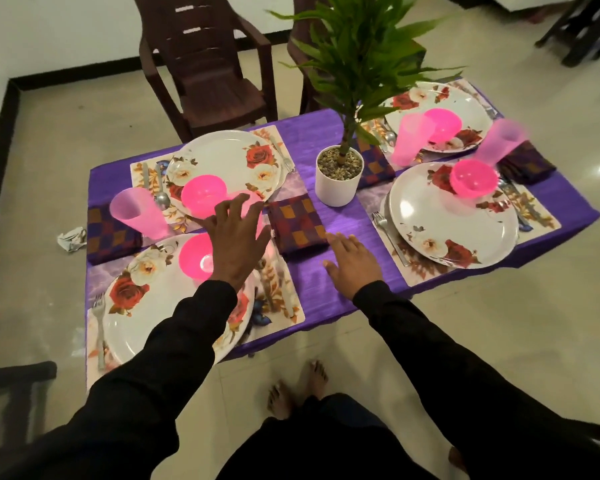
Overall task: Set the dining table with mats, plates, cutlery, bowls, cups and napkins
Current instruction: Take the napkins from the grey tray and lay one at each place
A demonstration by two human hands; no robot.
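Hands (238, 242) (352, 261) spread (fingers straight) above napkin (298, 230), near table edge (329, 323).

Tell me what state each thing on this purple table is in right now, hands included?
Left hand: open, fingers spread above a pink cup.
Right hand: open, beside the checked napkin.
Near-left bowl: upright on its plate.
Far-left cup: looks upright, beside its plate.
Near-right plate: flat on its mat, bowl on top.
Potted plant: upright at the centre.
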